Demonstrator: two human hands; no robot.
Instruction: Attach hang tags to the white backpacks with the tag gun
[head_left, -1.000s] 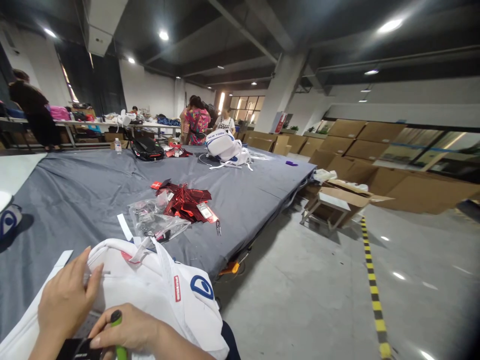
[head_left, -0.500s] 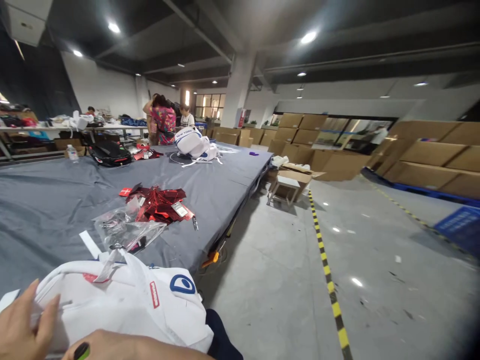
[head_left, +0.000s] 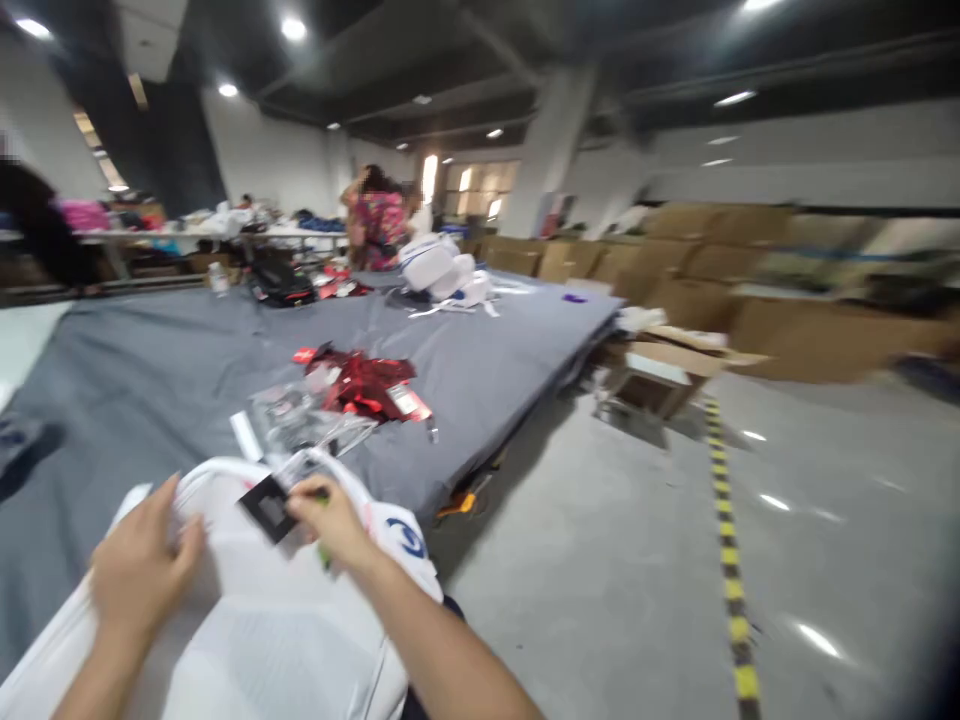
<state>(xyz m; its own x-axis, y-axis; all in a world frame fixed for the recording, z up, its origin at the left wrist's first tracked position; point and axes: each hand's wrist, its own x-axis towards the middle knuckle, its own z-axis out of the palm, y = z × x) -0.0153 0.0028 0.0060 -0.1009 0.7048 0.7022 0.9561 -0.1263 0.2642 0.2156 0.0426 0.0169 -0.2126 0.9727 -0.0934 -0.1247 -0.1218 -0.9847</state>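
A white bag (head_left: 255,620) with a blue logo lies at the near edge of the grey-covered table (head_left: 150,360). My left hand (head_left: 139,570) rests on the bag's top with fingers spread. My right hand (head_left: 330,520) is over the bag, pinching a small black tag (head_left: 268,508) and holding a green pen-like object against the palm. The picture is blurred by motion.
Clear plastic bags (head_left: 304,425) and red shiny tags (head_left: 367,385) lie just beyond the bag. More white bags (head_left: 442,275) and a black bag (head_left: 277,280) sit at the far end, where a person (head_left: 375,225) stands. Cardboard boxes (head_left: 675,360) and a yellow-black floor line (head_left: 724,520) are at right.
My right hand has risen from the bottom edge and now holds the black tag up over the bag. The view swung back left and down.
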